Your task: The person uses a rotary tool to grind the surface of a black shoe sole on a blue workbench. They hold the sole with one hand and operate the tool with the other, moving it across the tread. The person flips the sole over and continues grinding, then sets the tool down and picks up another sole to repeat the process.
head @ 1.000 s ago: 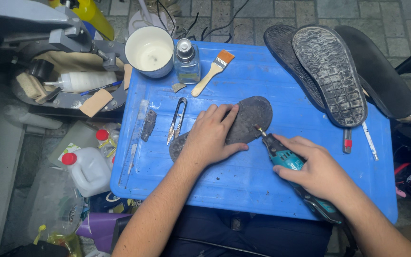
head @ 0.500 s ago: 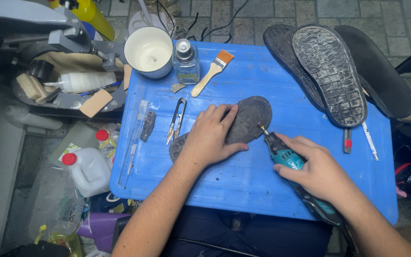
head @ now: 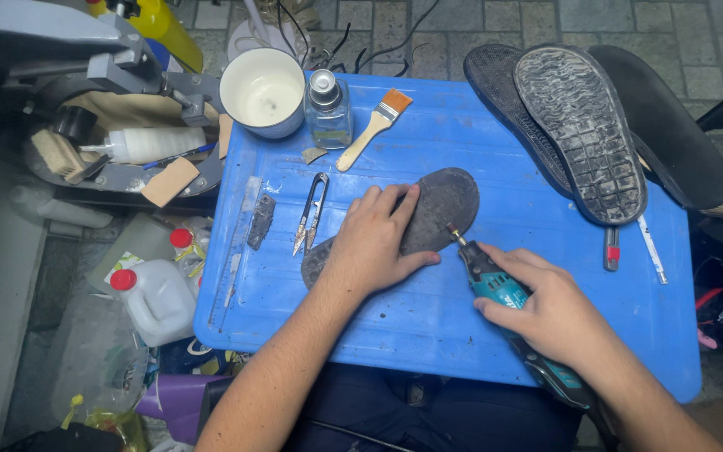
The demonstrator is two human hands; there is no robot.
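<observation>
A dark grey shoe insole (head: 445, 201) lies flat on the blue plastic table (head: 428, 326). My left hand (head: 374, 238) presses down on its middle with fingers spread, covering much of it. My right hand (head: 554, 314) grips a teal rotary tool (head: 491, 280) like a pen, and the tool's thin bit touches the insole's right edge. The tool's dark rear end runs back under my right wrist.
Thread snips (head: 311, 213), a small dark scrap (head: 260, 222), a wooden brush (head: 374, 127), a glass bottle (head: 328, 109) and a white cup (head: 263, 90) sit at the back left. Black shoe soles (head: 583, 130) lie at back right. Jugs (head: 156, 297) stand on the floor at left.
My right hand and the rotary tool have shifted slightly along the insole's right edge. My left hand stays pressed on the insole.
</observation>
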